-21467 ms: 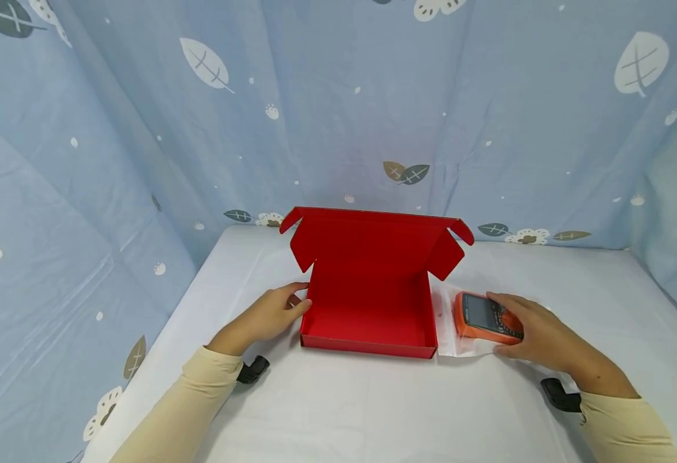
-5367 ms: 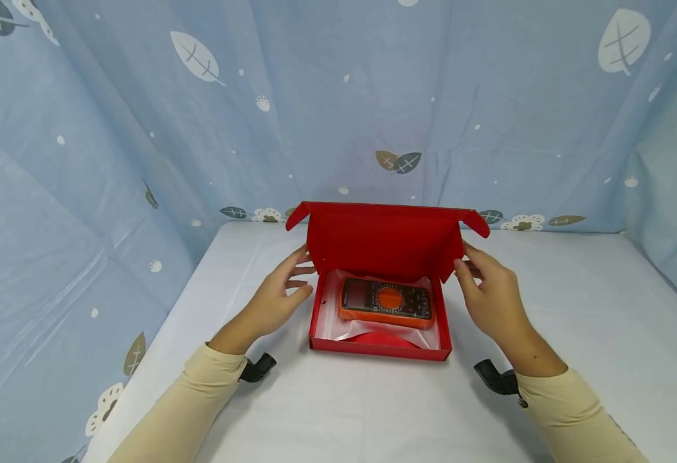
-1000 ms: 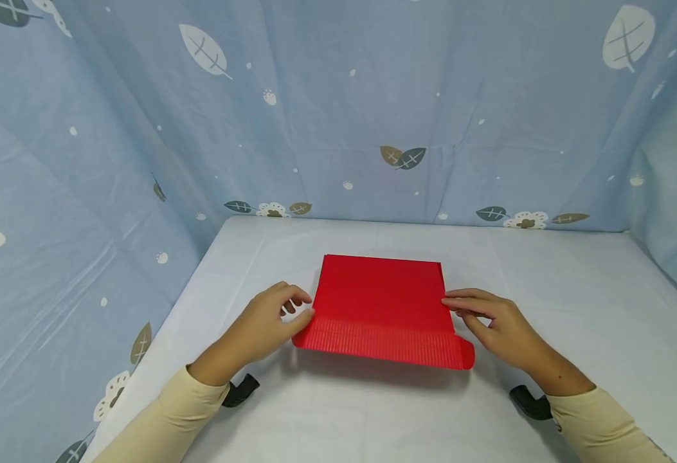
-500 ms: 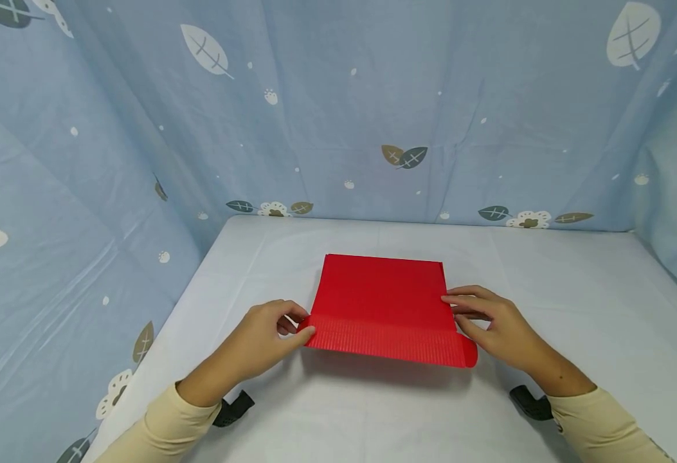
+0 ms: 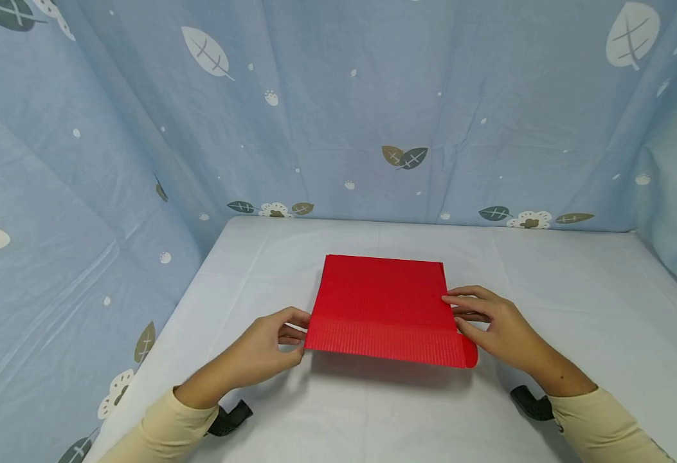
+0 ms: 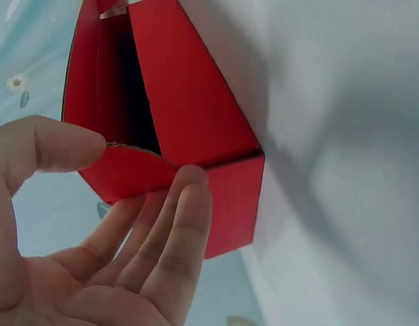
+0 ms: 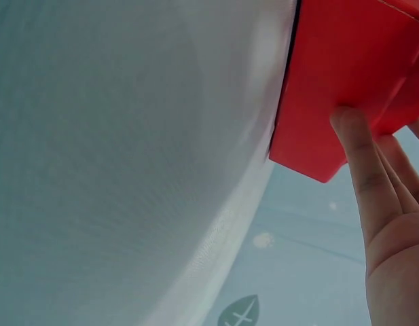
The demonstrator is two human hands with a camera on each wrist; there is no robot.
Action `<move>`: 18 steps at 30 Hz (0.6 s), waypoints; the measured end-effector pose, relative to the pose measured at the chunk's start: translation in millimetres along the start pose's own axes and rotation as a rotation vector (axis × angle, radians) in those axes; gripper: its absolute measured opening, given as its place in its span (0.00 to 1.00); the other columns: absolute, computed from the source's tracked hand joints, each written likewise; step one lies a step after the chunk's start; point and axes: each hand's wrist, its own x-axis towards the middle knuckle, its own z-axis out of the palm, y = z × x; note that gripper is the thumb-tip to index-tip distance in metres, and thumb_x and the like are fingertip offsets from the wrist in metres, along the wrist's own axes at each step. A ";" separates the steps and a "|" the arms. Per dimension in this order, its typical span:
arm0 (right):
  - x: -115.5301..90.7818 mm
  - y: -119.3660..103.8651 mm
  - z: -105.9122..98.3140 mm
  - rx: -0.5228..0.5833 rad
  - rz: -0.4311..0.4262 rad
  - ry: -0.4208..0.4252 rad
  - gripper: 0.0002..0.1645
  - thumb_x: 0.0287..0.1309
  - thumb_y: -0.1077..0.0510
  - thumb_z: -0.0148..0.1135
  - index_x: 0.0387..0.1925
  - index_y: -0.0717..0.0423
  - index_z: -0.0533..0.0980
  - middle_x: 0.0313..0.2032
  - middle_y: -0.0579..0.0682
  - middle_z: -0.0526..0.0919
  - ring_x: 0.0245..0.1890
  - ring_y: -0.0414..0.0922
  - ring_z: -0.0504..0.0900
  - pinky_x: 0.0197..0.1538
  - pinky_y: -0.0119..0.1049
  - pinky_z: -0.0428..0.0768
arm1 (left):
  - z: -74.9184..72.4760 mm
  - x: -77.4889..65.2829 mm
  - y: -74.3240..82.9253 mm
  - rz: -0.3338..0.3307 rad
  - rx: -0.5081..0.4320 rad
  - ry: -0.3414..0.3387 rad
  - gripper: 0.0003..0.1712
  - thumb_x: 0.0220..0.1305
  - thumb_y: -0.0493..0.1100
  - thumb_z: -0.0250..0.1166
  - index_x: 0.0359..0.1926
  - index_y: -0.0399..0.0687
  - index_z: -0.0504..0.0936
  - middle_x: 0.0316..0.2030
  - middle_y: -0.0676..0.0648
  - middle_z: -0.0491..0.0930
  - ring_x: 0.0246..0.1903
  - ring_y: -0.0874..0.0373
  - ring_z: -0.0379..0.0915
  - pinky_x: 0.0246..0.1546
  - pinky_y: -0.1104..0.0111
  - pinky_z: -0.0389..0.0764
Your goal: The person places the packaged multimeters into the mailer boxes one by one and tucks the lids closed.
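Observation:
A red cardboard box (image 5: 384,289) lies in the middle of the table, its lid lowered partway and its ridged front flap (image 5: 379,337) sticking out toward me. In the left wrist view a dark gap shows under the lid. My left hand (image 5: 269,344) pinches the left tab (image 6: 134,166), thumb at its edge and fingers on its outer face. My right hand (image 5: 503,328) rests straight fingertips (image 7: 352,125) on the box's right side. The right tab (image 5: 469,350) juts outward beside the thumb. The lid hides the box's inside.
A white cloth (image 5: 367,411) covers the table. Blue patterned curtains (image 5: 338,116) hang behind it and at both sides. Black wrist cameras (image 5: 231,418) sit under the two sleeves.
Earlier the orange multimeter in its plastic bag moved from beside the box into it, and the lid came down. In the last second my left hand moved nearer and folded the left tab inward.

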 end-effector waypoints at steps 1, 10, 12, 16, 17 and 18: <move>-0.1 -0.1 0.1 0.005 0.002 0.000 0.31 0.50 0.75 0.70 0.57 0.60 0.80 0.57 0.55 0.78 0.46 0.28 0.83 0.45 0.20 0.81 | 0.7 -0.3 -0.8 -0.001 -0.018 -0.001 0.22 0.61 0.33 0.66 0.57 0.46 0.76 0.54 0.47 0.80 0.51 0.55 0.82 0.54 0.61 0.82; 0.2 -1.5 -0.1 -0.010 0.018 0.000 0.30 0.50 0.75 0.69 0.57 0.60 0.80 0.57 0.55 0.78 0.45 0.40 0.87 0.45 0.22 0.82 | 1.9 -0.9 -0.3 -0.027 -0.136 0.001 0.29 0.59 0.43 0.74 0.59 0.40 0.77 0.54 0.43 0.81 0.54 0.51 0.82 0.54 0.62 0.82; 0.1 -1.5 -0.2 -0.012 0.016 0.001 0.30 0.50 0.75 0.69 0.57 0.60 0.80 0.57 0.55 0.78 0.45 0.39 0.87 0.45 0.23 0.82 | 1.9 -1.1 1.1 -0.030 -0.134 0.002 0.28 0.59 0.43 0.74 0.59 0.40 0.77 0.54 0.43 0.81 0.54 0.51 0.82 0.55 0.61 0.82; 0.1 -1.6 -0.2 -0.003 0.017 0.002 0.30 0.51 0.75 0.69 0.57 0.61 0.80 0.57 0.55 0.78 0.45 0.35 0.86 0.45 0.21 0.81 | 0.9 -1.3 3.2 -0.040 -0.135 0.005 0.28 0.60 0.44 0.73 0.59 0.40 0.77 0.53 0.44 0.82 0.53 0.52 0.82 0.54 0.64 0.82; 0.1 -1.7 -0.2 -0.001 0.018 0.001 0.30 0.51 0.75 0.69 0.58 0.61 0.79 0.57 0.55 0.78 0.45 0.36 0.86 0.45 0.20 0.81 | 0.5 -1.2 3.5 -0.044 -0.134 0.006 0.28 0.60 0.44 0.73 0.59 0.40 0.77 0.53 0.44 0.82 0.53 0.52 0.82 0.54 0.63 0.82; 0.2 -1.8 -0.3 0.001 0.019 0.001 0.30 0.51 0.75 0.69 0.58 0.61 0.79 0.57 0.55 0.78 0.45 0.38 0.87 0.45 0.20 0.81 | 0.2 -1.2 3.6 -0.047 -0.127 0.008 0.28 0.60 0.44 0.73 0.59 0.41 0.77 0.53 0.45 0.82 0.53 0.53 0.82 0.54 0.62 0.82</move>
